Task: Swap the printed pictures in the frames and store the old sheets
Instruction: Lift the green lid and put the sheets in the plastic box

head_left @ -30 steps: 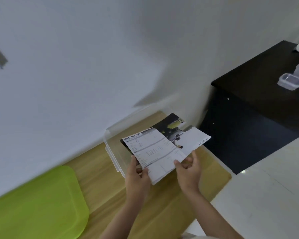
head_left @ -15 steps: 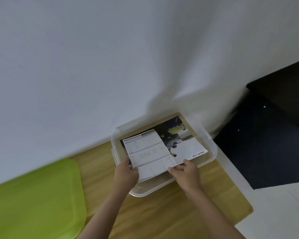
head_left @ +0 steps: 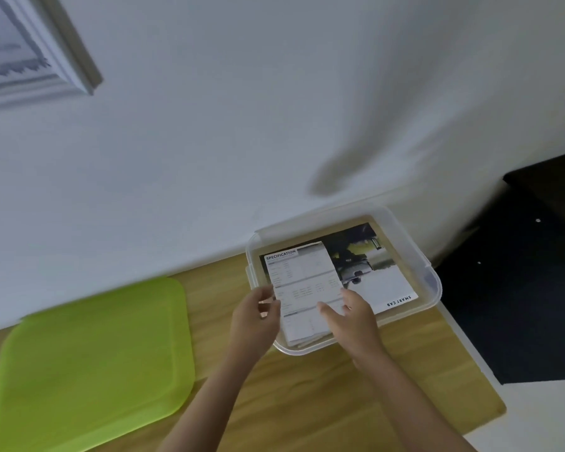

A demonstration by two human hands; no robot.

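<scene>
Two printed sheets lie in the clear plastic box (head_left: 433, 282) at the far right of the bench (head_left: 307, 402): the specification sheet (head_left: 302, 282) on top, partly covering the car picture (head_left: 375, 272) beneath it. My left hand (head_left: 255, 318) is at the near left edge of the top sheet, its fingers loosely curled there; whether they pinch the paper or only touch it I cannot tell. My right hand (head_left: 353, 318) rests flat on the near part of the same sheet, fingers spread and fairly straight. As I judge it, the storing step is nearly done: the old sheets are in the box, and what is left is to let go and put on the green lid (head_left: 88, 360), which lies to the left on the bench. One picture frame (head_left: 43, 50) hangs on the wall at far left; its print is too blurred to read. Nothing blocks the box; a dark cabinet (head_left: 519, 288) stands just right of the bench.
</scene>
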